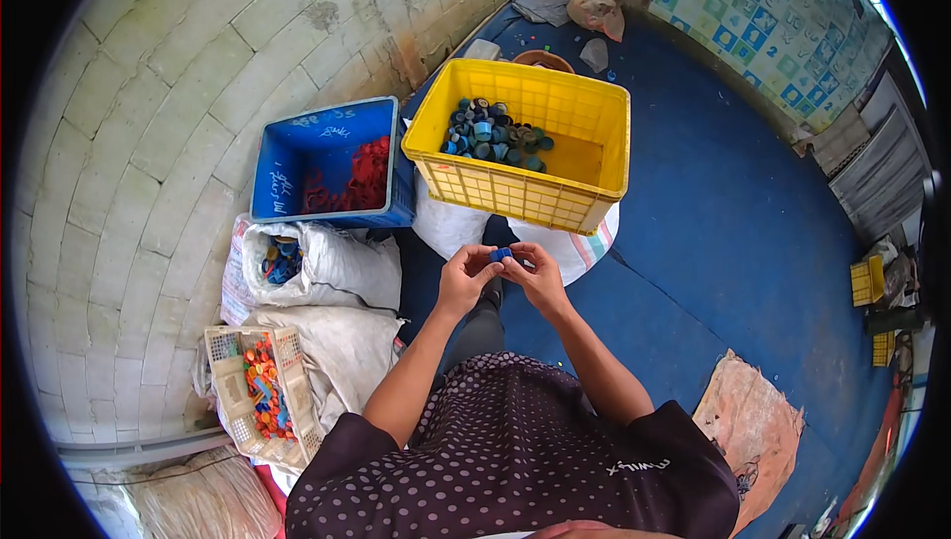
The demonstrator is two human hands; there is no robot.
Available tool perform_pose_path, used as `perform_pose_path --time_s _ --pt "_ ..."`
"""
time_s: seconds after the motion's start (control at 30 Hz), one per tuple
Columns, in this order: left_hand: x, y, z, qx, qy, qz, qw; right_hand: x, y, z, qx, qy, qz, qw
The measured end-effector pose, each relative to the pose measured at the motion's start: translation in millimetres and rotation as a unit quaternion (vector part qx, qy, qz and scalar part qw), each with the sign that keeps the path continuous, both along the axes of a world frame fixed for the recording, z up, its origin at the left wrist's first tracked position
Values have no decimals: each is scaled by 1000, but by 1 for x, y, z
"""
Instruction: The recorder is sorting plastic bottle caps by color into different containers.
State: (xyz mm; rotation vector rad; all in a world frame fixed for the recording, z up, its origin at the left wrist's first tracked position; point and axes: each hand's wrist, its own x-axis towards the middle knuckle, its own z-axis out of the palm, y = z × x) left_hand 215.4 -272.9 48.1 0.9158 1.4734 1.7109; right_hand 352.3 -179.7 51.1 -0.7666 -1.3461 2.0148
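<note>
Between fingertips [491, 269], blue cap [500, 254] (partly covered)

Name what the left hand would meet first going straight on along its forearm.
Holding the blue cap, the left hand would probably meet the yellow crate first, at its near wall; depth is unclear.

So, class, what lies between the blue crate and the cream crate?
In the head view, an open white sack of mostly blue pieces, then a second sack nearer the cream crate.
</note>
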Motion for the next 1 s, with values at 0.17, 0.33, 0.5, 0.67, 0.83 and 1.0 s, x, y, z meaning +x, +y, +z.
perform_pose_path --time_s 0.17,0.33,0.5,0.67,0.83,1.0 --pt "-34 67 -20 4 -78 -23 997 -31 65 -17 -55 -4 0 999" --pt "-89 149 -27 -50 -148 -11 988 -91 139 -8 -63 -76 -21 995" --pt "-159 236 -14 -64 -43 31 997 -165 235 -4 -94 -46 -15 994" --pt "-217 310 -32 -70 -91 64 991 -231 304 -19 -111 -23 -55 992" --pt "-259 368 -31 -82 -77 75 991 -277 356 -24 -124 -24 -76 989" --pt "-300 395 -28 -127 -26 135 982 -285 401 -19 -153 -116 -34 981"
